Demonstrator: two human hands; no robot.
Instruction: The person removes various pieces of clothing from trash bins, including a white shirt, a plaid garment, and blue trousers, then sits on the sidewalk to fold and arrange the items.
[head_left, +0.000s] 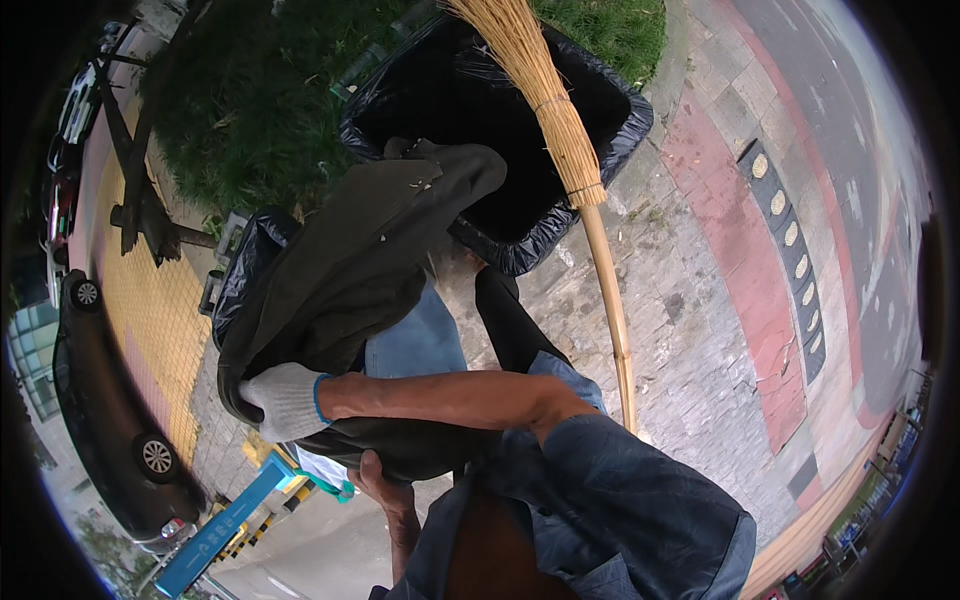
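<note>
A large dark olive cloth, perhaps a garment (337, 255), hangs before me, its far end over the rim of a bin lined with a black plastic bag (622, 142). My right hand (285, 401), in a light knitted glove with a blue cuff, reaches across my body and grips the cloth's left edge. Lower down, my bare left hand (381, 486) holds the near edge, thumb on top and fingers hidden beneath. A straw broom (566, 135) with a wooden handle leans across the bin's opening, touched by neither hand.
Partly behind the cloth stands a smaller bag-lined bin (251, 259). Grass (247, 112) borders the bins. A dark car (112, 412) is at left, near a blue sign post (225, 525) and broken wooden poles (139, 172). Paving (660, 300) lies at right, with a black ramp strip (787, 240) and a road beyond.
</note>
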